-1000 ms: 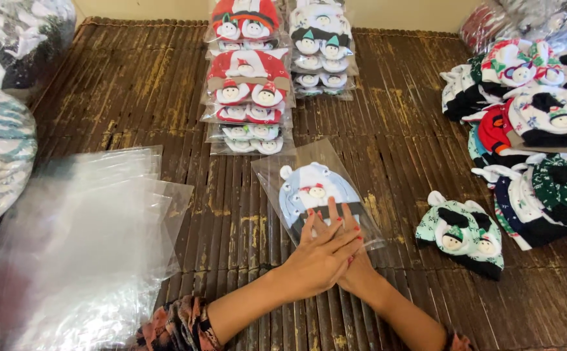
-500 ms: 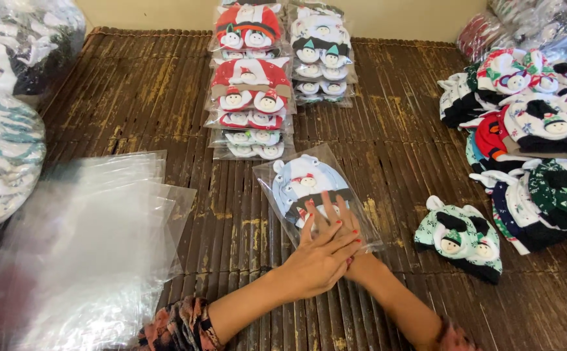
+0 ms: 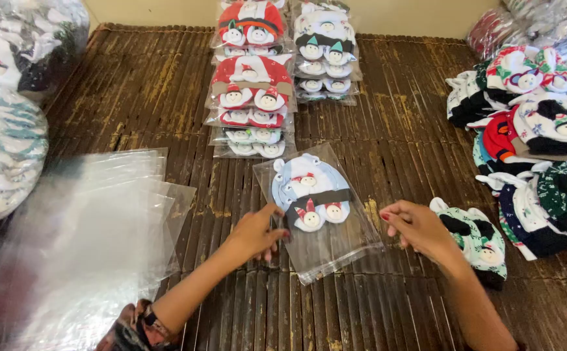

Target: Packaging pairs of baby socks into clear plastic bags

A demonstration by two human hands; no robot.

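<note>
A clear plastic bag (image 3: 326, 244) holding pale blue fabric pieces with small snowman figures (image 3: 309, 194) lies on the dark slatted mat (image 3: 400, 136). My left hand (image 3: 255, 233) pinches the bag's left edge with thumb and fingers. My right hand (image 3: 419, 227) is at the bag's right edge, fingers curled; whether it grips the plastic is unclear. A green patterned fabric set (image 3: 477, 239) lies just right of my right hand.
A stack of empty clear bags (image 3: 95, 227) lies at the left. Two rows of bagged sets, red (image 3: 252, 78) and white (image 3: 326, 49), lie at the top. Loose fabric sets (image 3: 543, 143) are piled at right. Full plastic sacks (image 3: 4, 143) stand at far left.
Both hands were stacked together pressing on the lower part of the bag. Now they have spread apart to the bag's left and right edges.
</note>
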